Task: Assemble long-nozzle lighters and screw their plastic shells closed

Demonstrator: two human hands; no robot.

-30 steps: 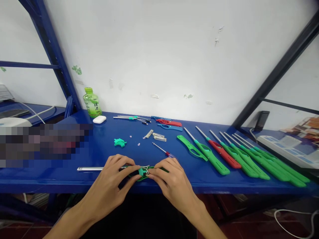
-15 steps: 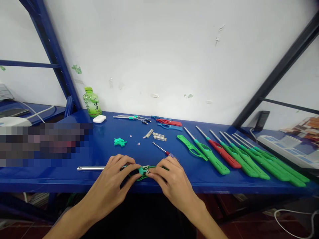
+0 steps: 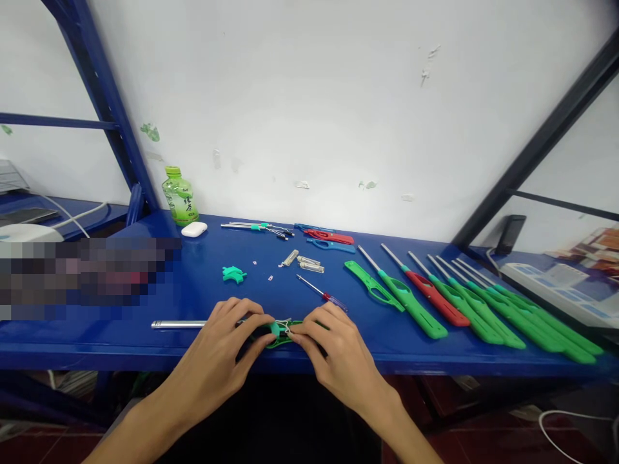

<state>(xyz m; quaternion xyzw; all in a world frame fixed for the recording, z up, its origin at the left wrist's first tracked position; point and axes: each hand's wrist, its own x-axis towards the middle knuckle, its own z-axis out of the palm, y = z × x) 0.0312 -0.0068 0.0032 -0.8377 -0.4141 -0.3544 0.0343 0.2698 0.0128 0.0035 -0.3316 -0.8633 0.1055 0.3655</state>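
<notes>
The green shell (image 3: pixel 277 345) lies left-to-right between both hands, tube (image 3: pixel 178 325) leftward. Left hand (image 3: pixel 236 341) pinches the teal part (image 3: pixel 275 330); right hand (image 3: pixel 333 338) narrows beside it, its hold indiscernible.

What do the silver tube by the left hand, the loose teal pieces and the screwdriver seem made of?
Silver tube: probably metal, smooth and shiny, with a bright highlight.
Loose teal pieces: likely plastic, by their even colour; finish hard to judge.
Screwdriver: shiny grey shaft, probably metal; red-and-clear handle, probably plastic, partly see-through.
</notes>
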